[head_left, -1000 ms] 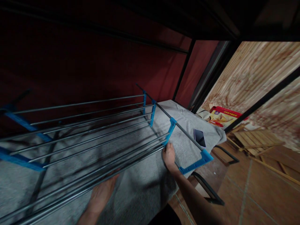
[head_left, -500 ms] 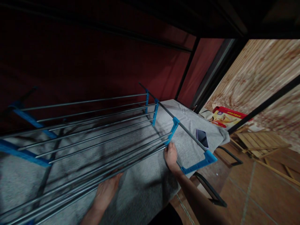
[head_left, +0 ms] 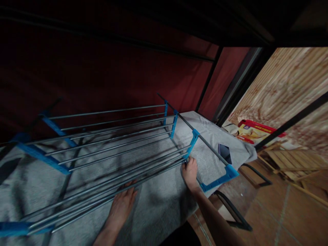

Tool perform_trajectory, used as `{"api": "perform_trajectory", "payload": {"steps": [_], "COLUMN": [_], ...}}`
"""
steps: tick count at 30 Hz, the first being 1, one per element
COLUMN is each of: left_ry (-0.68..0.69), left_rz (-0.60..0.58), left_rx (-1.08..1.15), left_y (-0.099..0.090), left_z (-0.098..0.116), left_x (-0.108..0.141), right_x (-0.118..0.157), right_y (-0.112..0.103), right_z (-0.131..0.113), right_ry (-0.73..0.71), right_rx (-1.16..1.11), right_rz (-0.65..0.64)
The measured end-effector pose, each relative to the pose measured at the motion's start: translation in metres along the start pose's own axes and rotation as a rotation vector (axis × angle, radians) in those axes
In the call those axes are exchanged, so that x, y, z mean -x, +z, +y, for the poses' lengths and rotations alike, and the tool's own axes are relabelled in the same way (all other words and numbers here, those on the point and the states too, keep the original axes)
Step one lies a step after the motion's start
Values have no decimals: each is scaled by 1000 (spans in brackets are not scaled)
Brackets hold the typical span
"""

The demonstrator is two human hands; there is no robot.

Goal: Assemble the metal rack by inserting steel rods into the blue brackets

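A rack of thin metal rods with blue plastic brackets [head_left: 191, 143] lies on its side on a grey cloth [head_left: 159, 205]. My right hand [head_left: 190, 171] has its fingers closed round the rod ends by the middle right bracket. My left hand [head_left: 124, 201] is under and beside the front rods, its fingers partly hidden behind them, so its grip cannot be made out. A lower left blue bracket [head_left: 15, 229] holds the near ends of the front rods. Long dark poles join the brackets on each side.
A phone [head_left: 224, 153] lies on the cloth at the right. Beyond it are a red and yellow box [head_left: 256, 131], a black metal frame and a folded wooden item [head_left: 294, 160] over the tiled floor. A dark red panel [head_left: 115, 75] stands behind the rack.
The view has shifted left, showing more of the rack's left side and the lower left bracket. My left hand has moved slightly right along the rods. My right hand stays at the bracket.
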State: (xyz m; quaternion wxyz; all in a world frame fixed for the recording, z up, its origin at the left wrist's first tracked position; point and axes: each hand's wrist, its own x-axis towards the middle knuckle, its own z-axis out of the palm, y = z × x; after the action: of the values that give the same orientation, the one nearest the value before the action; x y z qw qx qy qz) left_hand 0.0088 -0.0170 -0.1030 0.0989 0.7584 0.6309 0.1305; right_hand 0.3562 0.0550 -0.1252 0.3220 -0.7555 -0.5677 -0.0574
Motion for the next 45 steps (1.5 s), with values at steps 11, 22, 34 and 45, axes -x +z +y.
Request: {"api": "perform_trajectory", "payload": {"steps": [11, 22, 34, 45], "left_ry": [-62, -5, -291, -855], "left_rz": [27, -106, 332, 737], "left_rx": [-19, 435, 441, 259], "left_y": [14, -15, -56, -54], "left_z": [41, 54, 11, -65], "left_x": [61, 106, 90, 118], "right_x": [51, 55, 55, 74], "right_y": [-17, -20, -24, 8], "right_z": [-12, -10, -34, -161], "right_ry": [-376, -673, -685, -817], "right_rx": [-112, -138, -348, -287], "right_rz": [-164, -308, -413, -533]}}
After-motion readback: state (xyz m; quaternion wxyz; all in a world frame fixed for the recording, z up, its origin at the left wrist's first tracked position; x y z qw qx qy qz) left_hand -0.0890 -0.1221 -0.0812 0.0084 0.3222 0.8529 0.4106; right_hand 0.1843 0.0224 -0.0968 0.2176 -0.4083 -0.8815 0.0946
